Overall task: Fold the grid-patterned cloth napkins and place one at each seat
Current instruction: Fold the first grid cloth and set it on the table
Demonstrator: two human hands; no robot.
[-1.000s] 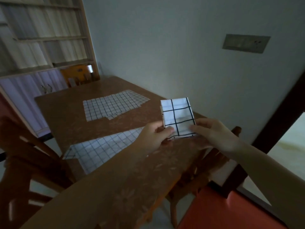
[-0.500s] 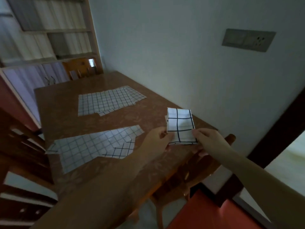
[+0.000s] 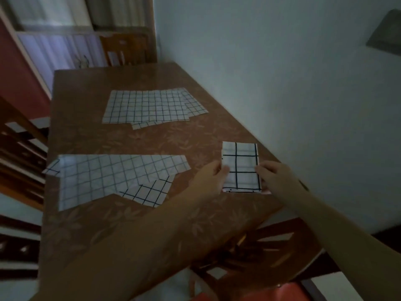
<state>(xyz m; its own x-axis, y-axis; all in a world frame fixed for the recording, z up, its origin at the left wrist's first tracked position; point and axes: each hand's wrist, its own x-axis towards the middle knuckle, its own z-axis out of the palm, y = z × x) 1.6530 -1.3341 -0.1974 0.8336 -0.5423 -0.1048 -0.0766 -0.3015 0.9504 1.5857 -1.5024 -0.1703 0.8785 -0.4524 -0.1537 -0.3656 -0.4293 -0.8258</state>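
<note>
Setting a folded grid-patterned napkin [image 3: 240,167] down near the right edge of the brown leaf-patterned desk [image 3: 134,216], a person holds it from both sides at once. The left hand [image 3: 208,181] has its thumb over the napkin's left edge with the rest of the fingers curled behind, while the right hand [image 3: 274,178] pinches the lower right edge, fingertips on the cloth. The small rectangle lies with its long axis running away from the person, its near short edge level with the knuckles and its far end well beyond both hands. It sits directly between the two hands, so neither is clearly nearer; whether it is fully flat on the desk or just touching down cannot be told.

Two more grid-patterned cloths wait unfolded. One large napkin [image 3: 112,179] lies spread just to the left of the left hand, its nearest corner close to that wrist. A second spread napkin [image 3: 149,107] lies farther up the desk, well apart from both hands. A wooden chair [image 3: 267,248] stands tucked at the desk's near right corner, below the folded napkin, which suggests this seat is the one being served.

Judging by the layout, one napkin is nearly placed and two remain. The left hand would have the shorter reach to the next cloth.
</note>
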